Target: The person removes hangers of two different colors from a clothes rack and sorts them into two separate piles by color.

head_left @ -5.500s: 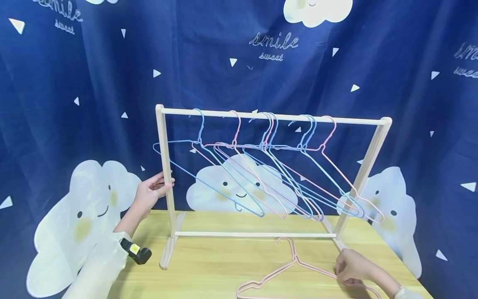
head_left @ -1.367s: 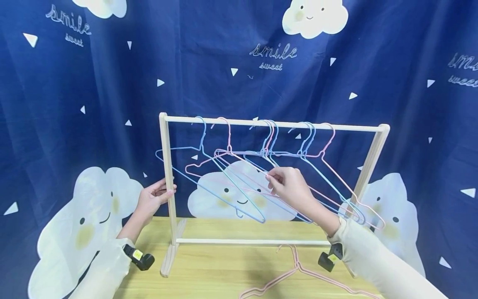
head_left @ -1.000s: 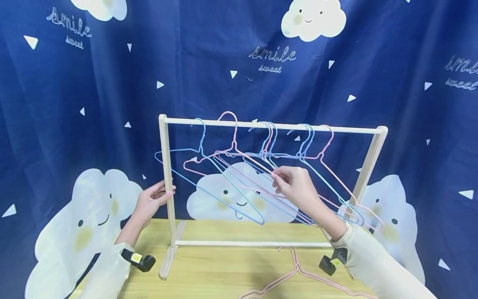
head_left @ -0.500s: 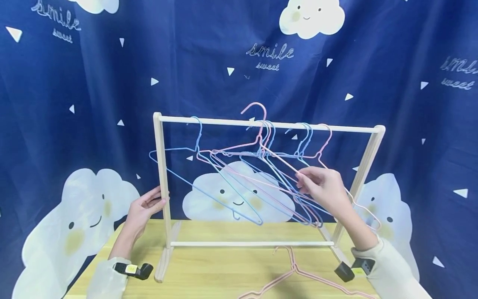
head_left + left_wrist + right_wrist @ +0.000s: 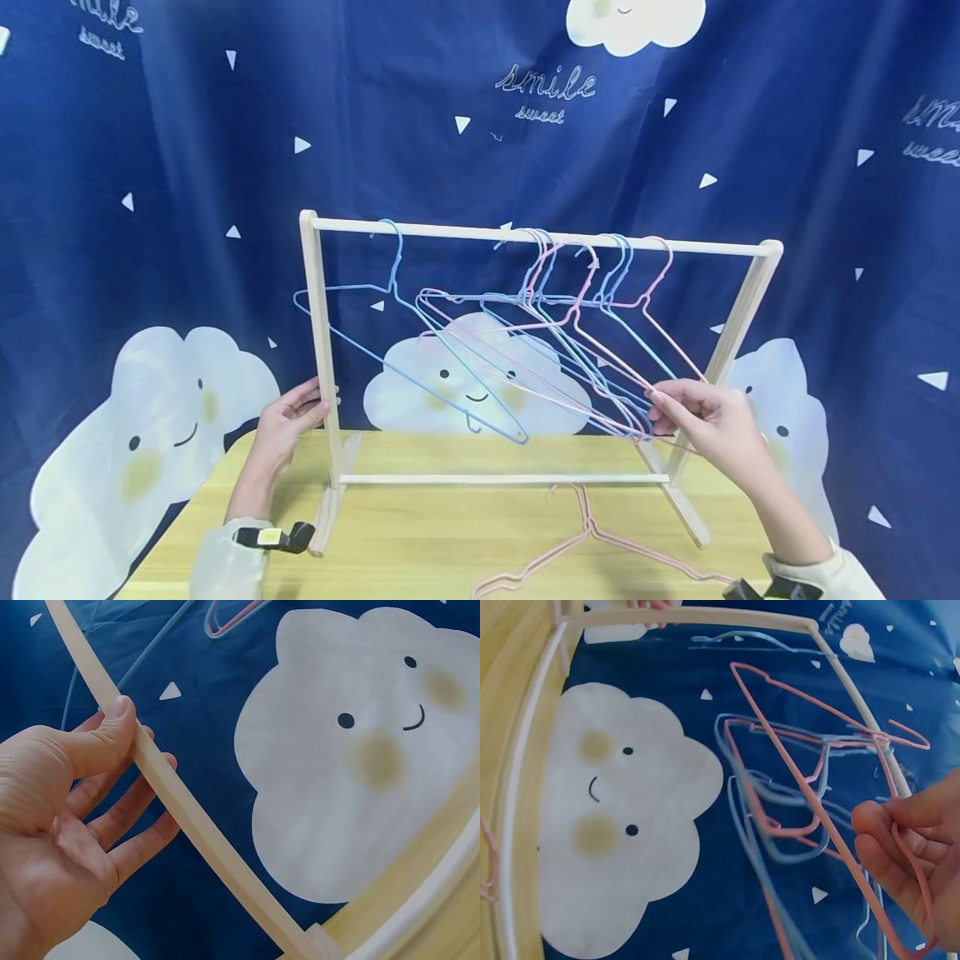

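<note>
My left hand [image 5: 288, 425] holds the left post [image 5: 322, 333] of a wooden clothes rack; in the left wrist view, the thumb lies on the near side and the fingers reach behind. A pink clothes hanger [image 5: 587, 287] is pinched by its sloping shoulder between thumb and fingers of my right hand [image 5: 712, 417]. In the head view its hook appears just under the top rail [image 5: 465, 232], in front of other hangers. The right wrist view shows this hanger's long lower bar [image 5: 808, 799] close to the camera.
One blue hanger [image 5: 397, 262] hangs near the rail's left end. Several blue and pink hangers hang bunched at the middle and right. Pink hangers [image 5: 637, 548] lie on the wooden table [image 5: 420, 533], before the rack's lower bar [image 5: 495, 479].
My right hand went from the table hangers to the pink hanger on the rail, lifted its hook off, and carried it right, then lower. My left hand stays on the post.
</note>
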Tool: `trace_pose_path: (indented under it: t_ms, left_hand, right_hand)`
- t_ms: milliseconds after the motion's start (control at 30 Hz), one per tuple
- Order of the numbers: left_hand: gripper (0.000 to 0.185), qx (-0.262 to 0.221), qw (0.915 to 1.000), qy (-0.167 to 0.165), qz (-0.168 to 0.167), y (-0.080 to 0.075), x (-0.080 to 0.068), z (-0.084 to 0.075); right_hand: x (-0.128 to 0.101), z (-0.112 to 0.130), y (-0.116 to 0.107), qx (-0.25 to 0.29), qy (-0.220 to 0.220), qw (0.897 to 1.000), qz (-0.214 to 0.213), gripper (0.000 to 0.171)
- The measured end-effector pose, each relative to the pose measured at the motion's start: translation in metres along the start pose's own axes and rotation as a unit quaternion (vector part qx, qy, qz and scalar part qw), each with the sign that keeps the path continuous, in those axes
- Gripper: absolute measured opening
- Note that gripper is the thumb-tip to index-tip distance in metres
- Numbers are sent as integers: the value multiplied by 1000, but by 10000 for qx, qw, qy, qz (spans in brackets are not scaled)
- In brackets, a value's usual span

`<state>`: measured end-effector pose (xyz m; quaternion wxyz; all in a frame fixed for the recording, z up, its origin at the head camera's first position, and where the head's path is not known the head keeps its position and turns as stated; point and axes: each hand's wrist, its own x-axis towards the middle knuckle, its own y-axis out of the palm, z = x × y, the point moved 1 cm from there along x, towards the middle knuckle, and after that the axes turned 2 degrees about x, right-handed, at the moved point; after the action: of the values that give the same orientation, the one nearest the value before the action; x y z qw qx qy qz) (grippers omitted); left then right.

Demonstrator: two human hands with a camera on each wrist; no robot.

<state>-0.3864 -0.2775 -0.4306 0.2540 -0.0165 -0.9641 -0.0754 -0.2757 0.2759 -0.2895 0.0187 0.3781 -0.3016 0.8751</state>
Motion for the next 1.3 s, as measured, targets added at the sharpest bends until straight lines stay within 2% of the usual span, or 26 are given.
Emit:
trace_pose_path:
  t_ms: [200, 367, 567, 800, 1033, 1300]
  left_hand:
    - [42, 19, 10000, 56, 32, 0, 2, -1]
    - [42, -29, 9999, 122, 65, 0, 3, 0]
    - [42, 50, 9999, 146, -52, 1, 2, 2]
    - [39, 135, 9997, 60, -174, 3, 1, 2]
    - [38, 176, 9995, 116, -256, 5, 0, 2]
    - [38, 207, 9993, 49, -313, 7, -3, 0]
  right_hand:
    - [-19, -9, -3, 51, -248, 9997, 76, 19]
    - [-32, -16, -5, 62, -287, 9995, 146, 23]
    - [-44, -29, -5, 325, -371, 9974, 517, 26]
    - [-53, -43, 2, 798, -465, 9901, 1054, 30]
    - [-58, -52, 15, 1017, -340, 9827, 1512, 25]
    - [-59, -68, 27, 1421, 87, 9683, 2054, 17]
